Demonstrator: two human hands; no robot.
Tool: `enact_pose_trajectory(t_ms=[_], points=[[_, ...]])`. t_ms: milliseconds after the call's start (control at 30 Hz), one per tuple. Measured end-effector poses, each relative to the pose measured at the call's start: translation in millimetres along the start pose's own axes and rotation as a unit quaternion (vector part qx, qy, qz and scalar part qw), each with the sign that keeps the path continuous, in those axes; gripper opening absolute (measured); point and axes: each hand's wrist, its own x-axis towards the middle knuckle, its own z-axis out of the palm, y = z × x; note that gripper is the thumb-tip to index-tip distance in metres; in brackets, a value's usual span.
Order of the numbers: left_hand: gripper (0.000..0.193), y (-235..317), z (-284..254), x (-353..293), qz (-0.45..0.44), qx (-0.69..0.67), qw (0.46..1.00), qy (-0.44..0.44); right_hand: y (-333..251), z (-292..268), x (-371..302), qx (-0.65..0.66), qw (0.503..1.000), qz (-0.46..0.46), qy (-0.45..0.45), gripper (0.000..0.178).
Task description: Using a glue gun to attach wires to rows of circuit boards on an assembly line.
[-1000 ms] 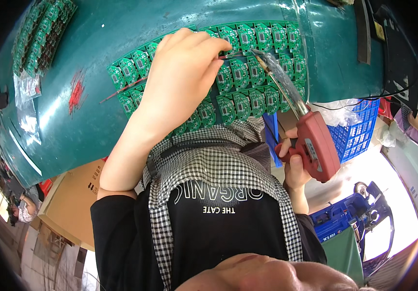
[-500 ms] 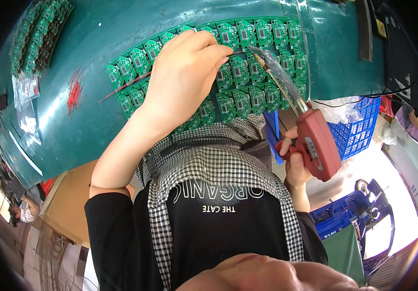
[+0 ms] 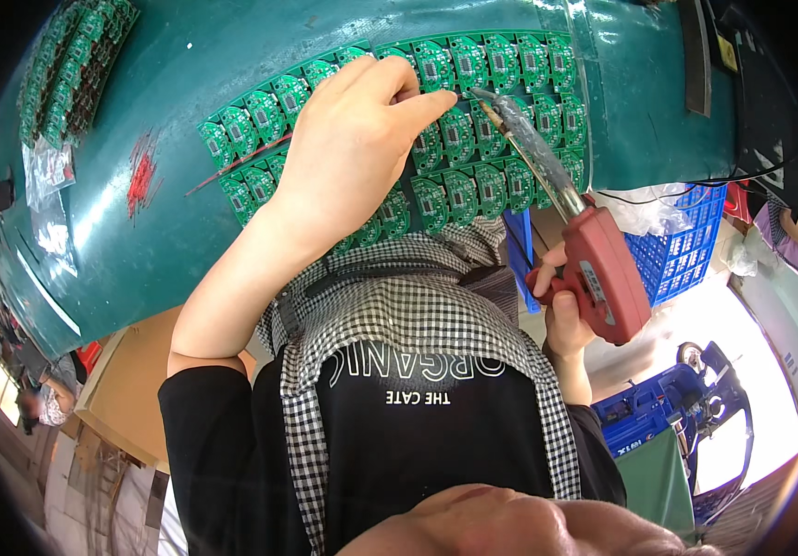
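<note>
My left hand (image 3: 348,153) is closed over green circuit boards (image 3: 506,65) laid in joined rows on the table. A thin bundle of red wires (image 3: 237,165) sticks out from under its far-left side. Its thumb and index fingertips come down close together at a board, beside the tip of a red soldering gun; what lies right between them is too small to make out. My right hand (image 3: 563,320) is closed around the handle of that soldering gun (image 3: 608,278). The gun's long metal barrel slants up and left, its tip at the boards near my left fingertips.
The table has a green top (image 3: 204,65). On its left lie loose red wires (image 3: 144,176), clear plastic bags (image 3: 51,204) and stacked circuit boards (image 3: 79,65). A blue crate (image 3: 682,246) with plastic bags stands at the right, near a black cable (image 3: 668,193).
My left fingertips have shifted slightly right toward the soldering tip, and the index finger has stretched out more. The soldering gun's tip has moved slightly left.
</note>
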Motion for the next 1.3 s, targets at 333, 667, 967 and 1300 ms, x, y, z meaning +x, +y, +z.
enact_pose_trajectory(t_ms=[333,667,967,1300], points=[[0.027,0,0,0,0.002,0.004,1.000,0.007,25,-19,-10,-0.180,0.983,-0.022,0.021,0.064],[0.028,1,0,-1,0.002,0.006,1.000,0.000,4,-3,-3,0.031,0.999,0.007,0.003,0.063],[0.028,0,0,0,0.007,0.006,1.000,0.001,2,-4,-4,0.010,1.000,0.013,-0.004,0.063],[0.026,0,4,-3,0.019,0.035,0.999,0.007,3,-2,-3,-0.007,1.000,0.003,-0.004,0.063]])
